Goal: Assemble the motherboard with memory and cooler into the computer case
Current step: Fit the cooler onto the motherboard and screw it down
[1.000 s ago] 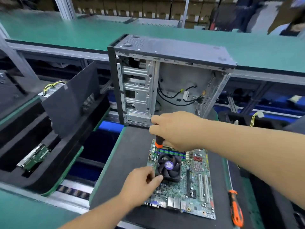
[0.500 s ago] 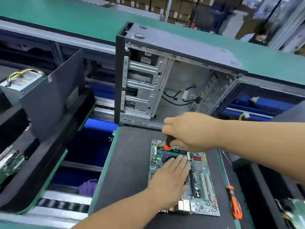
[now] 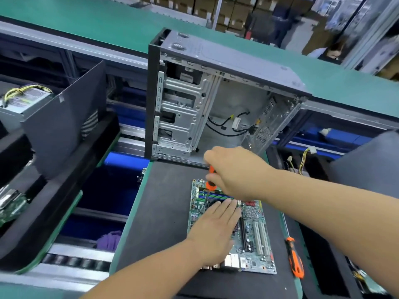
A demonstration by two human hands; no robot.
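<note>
Left hand (image 3: pixel 212 234) flat on green motherboard (image 3: pixel 254 231); right hand (image 3: pixel 234 171) grips orange screwdriver (image 3: pixel 209 179).

The left hand (image 3: pixel 212 233) covers the cooler, so none of it shows, and hides the middle of the motherboard (image 3: pixel 255 240). The right hand (image 3: pixel 234 172) wraps most of the screwdriver (image 3: pixel 210 180); its tip is too small to place. The power supply (image 3: pixel 22 100) is cut off at the left edge.
</note>
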